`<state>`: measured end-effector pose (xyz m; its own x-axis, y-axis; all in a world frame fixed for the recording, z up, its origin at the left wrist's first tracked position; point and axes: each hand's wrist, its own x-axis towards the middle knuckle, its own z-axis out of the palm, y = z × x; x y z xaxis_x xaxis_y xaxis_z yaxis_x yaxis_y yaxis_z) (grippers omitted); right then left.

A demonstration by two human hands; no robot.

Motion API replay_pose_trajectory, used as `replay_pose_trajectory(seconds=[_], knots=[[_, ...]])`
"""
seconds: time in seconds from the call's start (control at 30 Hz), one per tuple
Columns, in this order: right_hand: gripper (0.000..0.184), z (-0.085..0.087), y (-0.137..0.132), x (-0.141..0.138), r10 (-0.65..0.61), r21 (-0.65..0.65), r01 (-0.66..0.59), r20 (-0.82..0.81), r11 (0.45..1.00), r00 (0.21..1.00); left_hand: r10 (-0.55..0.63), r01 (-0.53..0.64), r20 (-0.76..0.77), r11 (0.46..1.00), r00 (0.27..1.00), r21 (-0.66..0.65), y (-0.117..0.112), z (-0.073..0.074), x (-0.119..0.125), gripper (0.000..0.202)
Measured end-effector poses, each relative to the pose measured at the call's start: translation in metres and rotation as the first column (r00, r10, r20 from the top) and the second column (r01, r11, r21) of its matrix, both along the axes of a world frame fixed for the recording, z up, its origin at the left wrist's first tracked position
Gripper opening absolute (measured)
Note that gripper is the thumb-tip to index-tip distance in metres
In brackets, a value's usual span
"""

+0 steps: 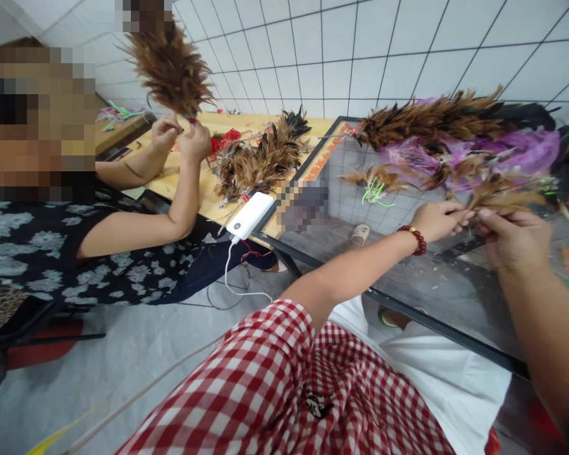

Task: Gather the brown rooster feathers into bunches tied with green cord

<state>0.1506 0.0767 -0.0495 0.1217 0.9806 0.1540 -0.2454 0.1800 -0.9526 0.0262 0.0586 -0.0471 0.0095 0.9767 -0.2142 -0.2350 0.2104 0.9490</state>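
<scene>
While both of your hands pinch the small bunch of brown feathers [500,194] just above the glass tabletop [408,284], treat the quill ends as the part to control. Your left hand [439,220], the one with the red bead bracelet [415,239], has its fingertips closed narrowly on one end of the bunch. Your right hand [519,239] closes thumb and fingers on it from the other side, the two hands almost touching. I judge that the bunch will splay easily, so line the stems up level before you shift either grip, and move one hand at a time so the other always clamps. Work low over the tabletop's middle, short of the long finished feather duster [436,120] and the purple feathers [526,151] lying along the tabletop's far side, so loose plumes do not snag there. Beyond the tabletop's left corner a co-worker's hands [189,139] grip the base of an upright feather duster [171,66], and a white power bank [250,215] lies just beside that corner, both well apart from you.
</scene>
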Motion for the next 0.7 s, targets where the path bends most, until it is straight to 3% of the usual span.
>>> replay_pose_trajectory(seconds=[0.17,0.43,0.53,0.7], knots=[[0.021,0.001,0.0,0.001,0.019,-0.003,-0.019,0.022,1.0,1.0,-0.049,0.054,-0.104,0.997,0.993,0.048,0.003,-0.007,0.0,0.019],[0.02,0.001,0.002,0.001,-0.015,-0.034,0.018,0.093,0.999,0.996,-0.126,0.151,-0.235,0.984,0.964,0.092,0.006,-0.013,0.001,0.031],[0.021,-0.001,0.003,0.002,0.012,-0.022,-0.01,0.082,1.0,0.997,-0.104,0.13,-0.239,0.987,0.965,0.095,0.007,-0.014,0.001,0.028],[0.013,0.008,-0.002,0.001,-0.011,-0.058,0.019,0.134,0.998,0.991,-0.116,0.143,-0.251,0.985,0.961,0.093,-0.006,0.004,0.002,0.028]])
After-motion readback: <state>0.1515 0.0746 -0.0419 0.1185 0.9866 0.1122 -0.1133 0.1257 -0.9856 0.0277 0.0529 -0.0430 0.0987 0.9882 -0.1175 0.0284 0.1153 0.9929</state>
